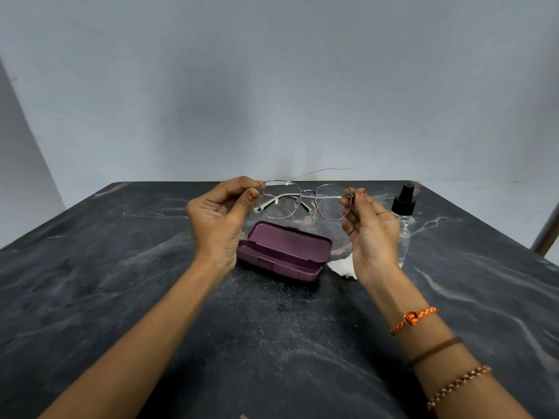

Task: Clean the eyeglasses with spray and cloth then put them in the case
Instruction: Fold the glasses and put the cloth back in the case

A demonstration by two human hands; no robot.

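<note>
Thin metal-framed eyeglasses (pixel 305 198) are held up above the table, their temples folded behind the lenses. My left hand (pixel 219 213) pinches the frame's left end and my right hand (pixel 370 231) pinches its right end. Below them lies a purple eyeglass case (pixel 284 251), open with its lid tilted back and nothing inside. A white cloth (pixel 341 264) lies crumpled just right of the case, partly hidden by my right hand. A clear spray bottle (pixel 403 213) with a black nozzle stands behind my right hand.
A dark marble table (pixel 272 343) spreads out in front of me, backed by a plain grey wall. A metal pole (pixel 546 234) stands at the table's right edge. A thin wire (pixel 323 171) runs along the wall behind the glasses.
</note>
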